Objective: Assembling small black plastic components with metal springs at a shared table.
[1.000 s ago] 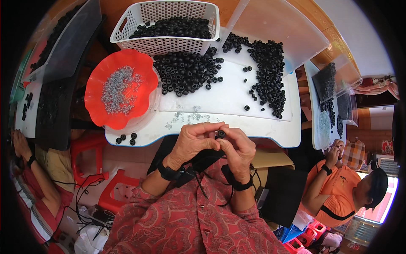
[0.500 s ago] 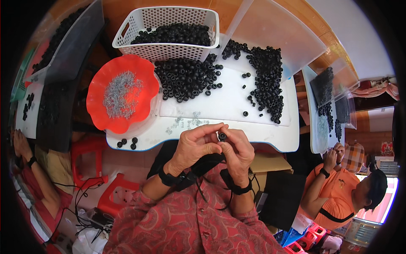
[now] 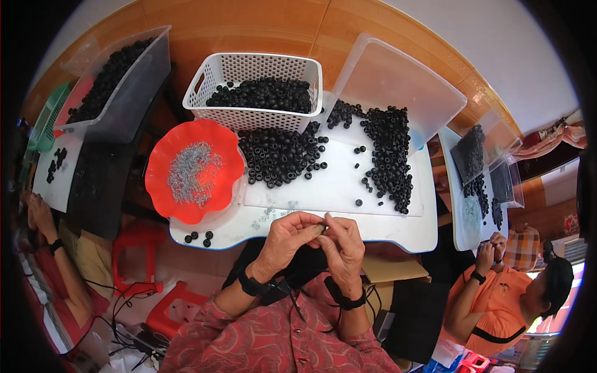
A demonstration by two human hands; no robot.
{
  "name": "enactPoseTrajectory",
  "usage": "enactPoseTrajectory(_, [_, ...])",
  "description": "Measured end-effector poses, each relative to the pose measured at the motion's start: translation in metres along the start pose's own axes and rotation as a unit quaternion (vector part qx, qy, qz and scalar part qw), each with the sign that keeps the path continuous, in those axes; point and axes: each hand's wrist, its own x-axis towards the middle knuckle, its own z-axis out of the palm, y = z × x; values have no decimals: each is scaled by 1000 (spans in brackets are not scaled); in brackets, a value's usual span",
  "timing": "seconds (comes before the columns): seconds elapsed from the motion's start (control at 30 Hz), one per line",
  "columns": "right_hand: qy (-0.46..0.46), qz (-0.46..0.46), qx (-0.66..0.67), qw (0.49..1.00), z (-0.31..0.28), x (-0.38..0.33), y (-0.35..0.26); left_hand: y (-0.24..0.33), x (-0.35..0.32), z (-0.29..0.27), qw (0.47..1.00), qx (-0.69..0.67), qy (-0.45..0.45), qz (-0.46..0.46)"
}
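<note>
Hands: left hand (image 3: 287,239) and right hand (image 3: 342,244) meet just below the table (image 3: 398,227) edge.
Grip: fingertips of both pinch one small dark ring (image 3: 323,227).
Table: loose rings (image 3: 280,158), red bowl (image 3: 194,171), white basket (image 3: 255,90).

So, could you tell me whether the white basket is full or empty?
Partly full: the white basket holds a heap of black rings below its rim.

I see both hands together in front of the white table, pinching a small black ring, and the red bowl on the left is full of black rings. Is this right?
Not quite. In the head view the red bowl holds small grey metal bits, not black rings. The rest stands: the left hand and right hand meet in front of the white table, pinching a small dark piece.
</note>
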Motion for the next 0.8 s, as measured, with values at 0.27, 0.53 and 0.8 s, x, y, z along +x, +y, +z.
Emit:
enactPoseTrajectory(0.27, [42, 60, 23, 997, -4, -9, 14, 47, 45, 1, 992, 0, 124, 38])
enactPoseTrajectory(0.53, [35, 85, 45, 995, -2, -22, 24, 105, 140, -19, 974, -1, 174, 148])
enactPoseTrajectory(0.8, [83, 82, -56, 992, -17, -19, 43, 81, 106, -13, 975, 28, 176, 130])
